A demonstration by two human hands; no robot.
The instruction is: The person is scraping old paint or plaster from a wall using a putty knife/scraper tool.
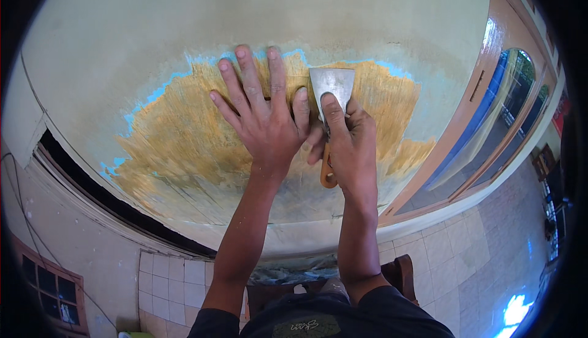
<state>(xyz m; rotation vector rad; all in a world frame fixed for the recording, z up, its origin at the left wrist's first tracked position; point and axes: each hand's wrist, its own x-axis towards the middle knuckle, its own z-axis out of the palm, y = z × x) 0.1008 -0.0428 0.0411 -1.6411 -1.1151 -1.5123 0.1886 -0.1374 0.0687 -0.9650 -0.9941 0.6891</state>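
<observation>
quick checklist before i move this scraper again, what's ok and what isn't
1. Scraper gripped: ok, in the right hand, thumb laid on the metal blade.
2. Left hand braced: ok, spread against the wall.
3. Left thumb well away from the blade: not ok, it sits close beside it.
4. Hands covered: not ok, both bare.
5. Blade edge touching the wall: cannot tell.
6. Blue edging around the yellow-brown patch loose: cannot tell.

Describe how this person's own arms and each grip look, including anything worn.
The left grip and right grip are bare hands, without visible gloves, rings or wristwatches. The forearms are uncovered too; dark short sleeves end near the elbows.
</observation>
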